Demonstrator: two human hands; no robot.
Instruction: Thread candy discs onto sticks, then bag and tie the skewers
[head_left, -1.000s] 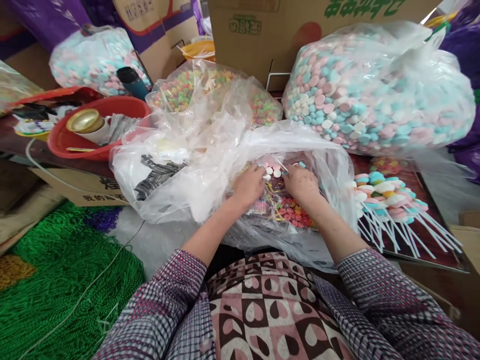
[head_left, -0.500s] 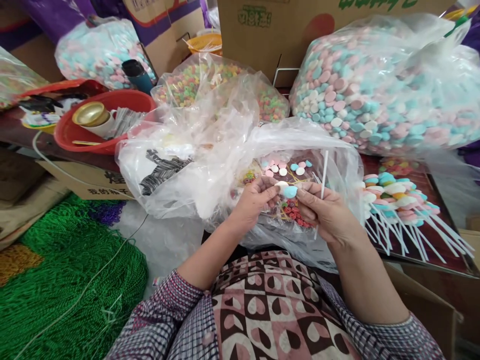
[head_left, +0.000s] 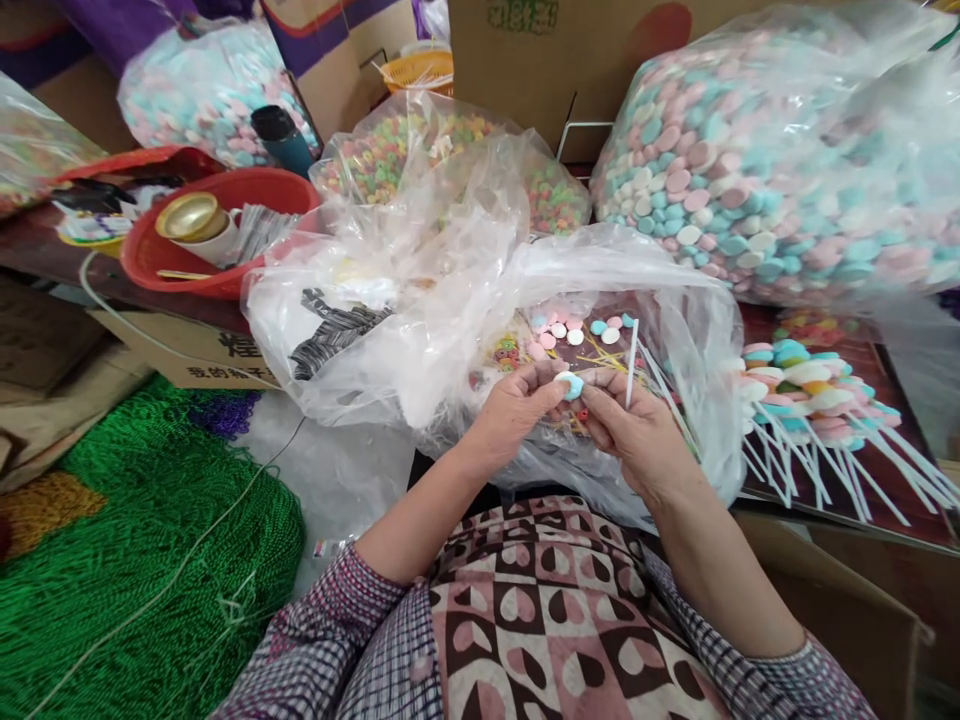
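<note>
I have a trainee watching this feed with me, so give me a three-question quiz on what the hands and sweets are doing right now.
1. True or false: the left hand and the right hand are both pinching the blue candy disc.
2. Which thing stands up from the right hand?
A. a white stick
B. a green cord
C. a metal spoon
3. Fill in: the finished candy sticks lie to the person's ____ side, beside the open clear bag.

Key
1. True: fingertips of both hands meet on it.
2. A.
3. Right.
</note>
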